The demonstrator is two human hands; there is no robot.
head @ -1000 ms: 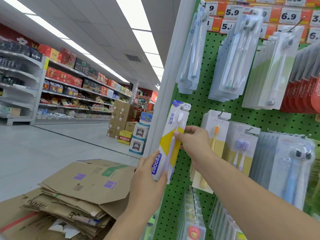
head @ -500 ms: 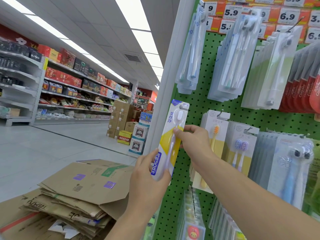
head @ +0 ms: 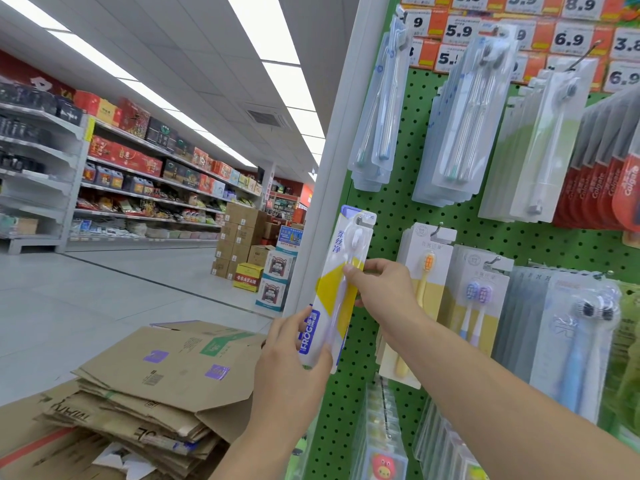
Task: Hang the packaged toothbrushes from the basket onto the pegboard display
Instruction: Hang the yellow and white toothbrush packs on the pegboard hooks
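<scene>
A white, yellow and blue packaged toothbrush (head: 341,271) stands upright against the left edge of the green pegboard (head: 388,216). Its top hanging hole sits at a small metal peg (head: 360,220). My left hand (head: 294,362) grips the pack's bottom end. My right hand (head: 381,289) pinches the pack's middle, thumb on the front. The basket is out of view.
Other toothbrush packs hang to the right, among them a yellow one (head: 420,271) and a purple pair (head: 476,299). Clear packs (head: 379,116) hang above. A white upright post (head: 332,150) borders the board. Flattened cardboard boxes (head: 156,386) lie piled below left.
Both hands have lifted the pack a little and brought its top closer to the pegboard, up to the peg.
</scene>
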